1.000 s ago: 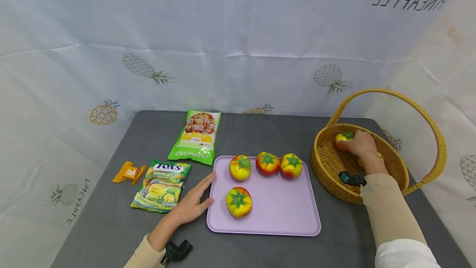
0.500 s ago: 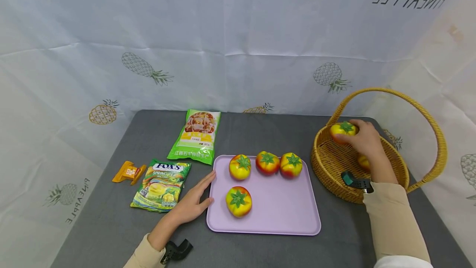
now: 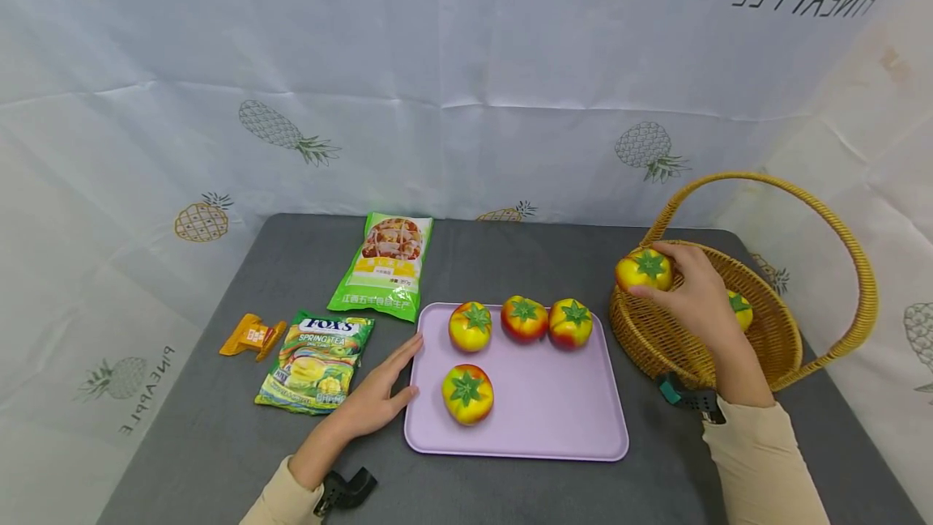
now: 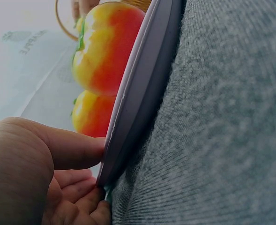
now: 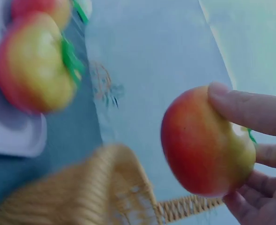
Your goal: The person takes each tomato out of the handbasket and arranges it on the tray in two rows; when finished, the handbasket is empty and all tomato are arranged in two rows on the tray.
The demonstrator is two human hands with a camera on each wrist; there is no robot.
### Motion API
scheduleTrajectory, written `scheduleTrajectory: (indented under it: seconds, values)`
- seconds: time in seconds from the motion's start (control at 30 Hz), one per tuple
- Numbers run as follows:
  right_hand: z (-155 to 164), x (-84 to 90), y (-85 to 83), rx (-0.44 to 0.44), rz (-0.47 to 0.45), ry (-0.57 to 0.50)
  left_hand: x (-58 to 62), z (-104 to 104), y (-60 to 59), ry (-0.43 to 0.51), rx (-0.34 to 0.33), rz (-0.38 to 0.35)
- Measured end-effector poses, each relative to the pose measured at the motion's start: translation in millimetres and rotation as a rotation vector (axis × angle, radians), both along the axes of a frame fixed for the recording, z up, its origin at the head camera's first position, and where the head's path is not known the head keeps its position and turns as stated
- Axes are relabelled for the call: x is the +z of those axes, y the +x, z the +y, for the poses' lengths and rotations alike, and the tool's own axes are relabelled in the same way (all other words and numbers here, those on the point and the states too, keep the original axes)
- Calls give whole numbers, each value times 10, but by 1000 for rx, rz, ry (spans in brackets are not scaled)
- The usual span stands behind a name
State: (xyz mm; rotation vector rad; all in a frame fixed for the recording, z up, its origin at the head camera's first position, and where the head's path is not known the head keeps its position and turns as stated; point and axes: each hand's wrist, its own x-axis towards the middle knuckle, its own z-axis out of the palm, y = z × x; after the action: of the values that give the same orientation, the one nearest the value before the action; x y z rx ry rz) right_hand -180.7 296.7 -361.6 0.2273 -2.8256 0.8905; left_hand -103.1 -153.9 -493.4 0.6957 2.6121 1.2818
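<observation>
My right hand (image 3: 696, 290) grips a yellow-red toy tomato (image 3: 643, 270) (image 5: 204, 140) above the left rim of the wicker basket (image 3: 656, 339). Another tomato (image 3: 739, 308) lies inside the basket, half hidden behind the hand. My left hand (image 3: 375, 399) lies flat on the grey table with straight fingers against the left edge of the lilac tray (image 3: 554, 420) (image 4: 138, 103); in the left wrist view the thumb (image 4: 67, 150) touches that rim. Several tomatoes sit on the tray: three in a back row (image 3: 523, 320) and one in front (image 3: 467, 394).
Left of the tray lie a green Fox's sweets bag (image 3: 317, 360), a green snack packet (image 3: 385, 266) and a small orange wrapper (image 3: 250, 335). A white pineapple-print cloth hangs behind and at both sides of the table. The basket's tall handle (image 3: 838, 225) arches over it.
My right hand has lifted a tomato out of the basket and carried it up and left over the rim. The left hand and tray have stayed still.
</observation>
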Motion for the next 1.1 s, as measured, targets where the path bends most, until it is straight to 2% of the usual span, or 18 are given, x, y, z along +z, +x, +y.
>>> scheduleTrajectory:
  seconds: [0.23, 0.47, 0.6, 0.8, 0.97, 1.1]
  values:
    - [-268, -191, 255, 31, 86, -112, -5, -1, -5, -8, 3, 2]
    - [-538, -465, 532, 107, 168, -91, -4, -4, 1, -8, 4, 4]
    - [-708, -610, 677, 167, 147, -75, -3, 1, 1, -10, 2, 15]
    - [-932, -814, 837, 231, 65, -118, 6, 6, -2, -10, 2, 21]
    - [-1014, -947, 890, 277, 7, -141, -2, 6, -1, -8, -2, 24]
    - [-1052, -1016, 901, 365, 8, -153, -18, 0, 2, -8, -5, 33]
